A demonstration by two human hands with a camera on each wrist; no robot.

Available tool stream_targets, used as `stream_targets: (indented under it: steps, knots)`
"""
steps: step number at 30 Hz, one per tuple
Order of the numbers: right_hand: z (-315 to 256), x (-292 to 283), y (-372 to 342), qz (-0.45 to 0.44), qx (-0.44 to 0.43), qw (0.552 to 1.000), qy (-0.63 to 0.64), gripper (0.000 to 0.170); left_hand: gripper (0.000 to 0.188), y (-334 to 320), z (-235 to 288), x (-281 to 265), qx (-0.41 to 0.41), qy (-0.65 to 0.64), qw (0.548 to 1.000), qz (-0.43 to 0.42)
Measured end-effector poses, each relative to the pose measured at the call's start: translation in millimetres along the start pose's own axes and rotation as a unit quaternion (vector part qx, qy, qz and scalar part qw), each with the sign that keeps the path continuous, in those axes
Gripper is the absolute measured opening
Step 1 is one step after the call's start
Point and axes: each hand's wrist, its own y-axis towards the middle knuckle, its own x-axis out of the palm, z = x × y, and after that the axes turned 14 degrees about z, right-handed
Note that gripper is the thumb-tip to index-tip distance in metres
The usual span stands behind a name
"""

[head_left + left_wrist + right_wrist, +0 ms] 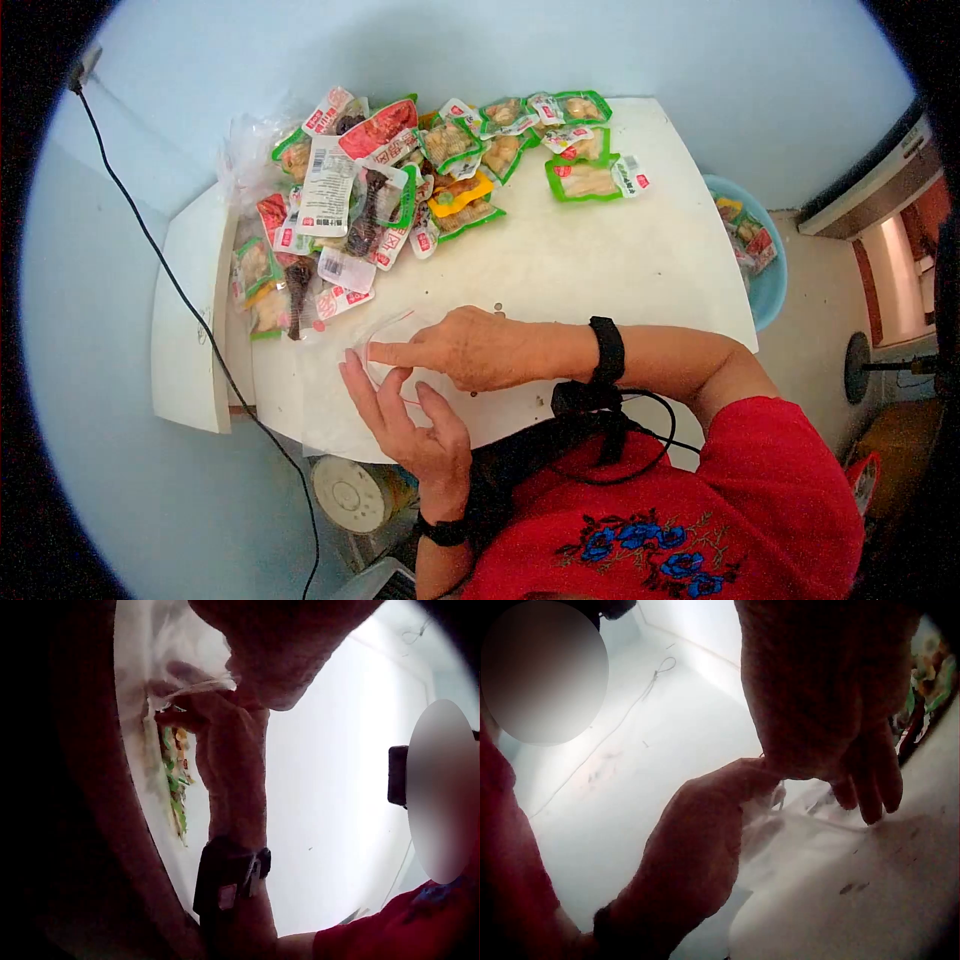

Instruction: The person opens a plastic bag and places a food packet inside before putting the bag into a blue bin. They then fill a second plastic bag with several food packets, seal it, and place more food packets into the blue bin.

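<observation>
Both hands meet over the near left part of the white table point(600, 270), at a clear plastic bag point(385, 326) with thin red lines along its mouth. My right hand point(485, 348) comes across from the right, index finger stretched over the bag mouth, and grips the film. From below, my left hand point(420, 430) holds the bag's near edge, its longer fingers extended along the film. The left wrist view shows thin film point(199, 645) drawn up between the hands. Crumpled film point(763, 825) hangs beside the left thumb in the right wrist view.
A heap of sealed snack packets point(370, 200) covers the table's back left. One green-edged packet point(590, 180) lies apart, farther right. Beyond the right edge stands a blue basin point(770, 285) with packets inside. A black cable point(190, 300) runs down the left side.
</observation>
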Motion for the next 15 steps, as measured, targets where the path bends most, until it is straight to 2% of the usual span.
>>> stream_targets:
  steps: [3, 6, 12, 15]
  knots:
    - [3, 7, 0, 0.003, 0.028, 0.999, -0.022, 0.08, 0.042, -3, -5, 0, 0.018, 0.043, 0.999, -0.009]
    - [5, 8, 2, -0.011, 0.04, 0.998, -0.054, 0.065, 0.055, -5, -8, 4, 0.022, 0.033, 0.999, 0.001]
    - [14, 5, 2, 0.164, 0.016, 0.986, 0.023, 0.023, 0.062, -6, -18, 7, 0.036, 0.039, 0.999, 0.008]
    - [10, -3, 7, 0.197, 0.081, 0.977, 0.029, 0.016, 0.062, -8, -25, 10, 0.026, 0.019, 0.999, 0.019]
